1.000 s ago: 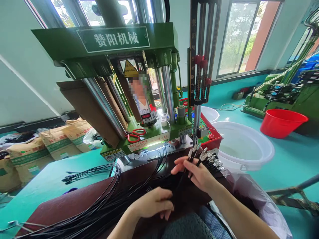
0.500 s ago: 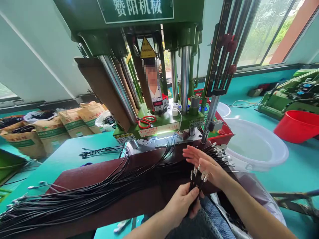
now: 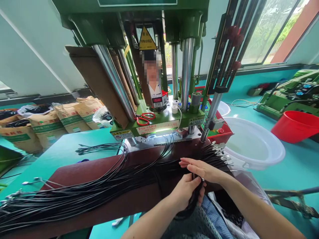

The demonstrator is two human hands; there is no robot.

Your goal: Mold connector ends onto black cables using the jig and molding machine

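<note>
My left hand [image 3: 186, 192] is wrapped round a bundle of black cables [image 3: 193, 203] near my lap. My right hand [image 3: 204, 170] lies over the top of that bundle, fingers stretched out and palm turned down, covering most of the metal connector ends. Just beyond both hands, many long black cables [image 3: 99, 196] lie across the dark red board [image 3: 87, 167]. Their silver connectors [image 3: 220, 153] fan out at the right end, and more metal tips [image 3: 15, 197] show at the far left.
A green press machine [image 3: 171, 123] stands behind the board, with red-handled scissors [image 3: 145, 119] on it. To the right are a white tub [image 3: 280, 154] and a red bucket [image 3: 295, 122]. Paper sacks [image 3: 47, 127] stand at the left. A person shows in a reflection.
My right hand has come down over the bundle's end, hiding the connectors that showed before. The bundle in my left hand looks more upright. The view has shifted slightly.
</note>
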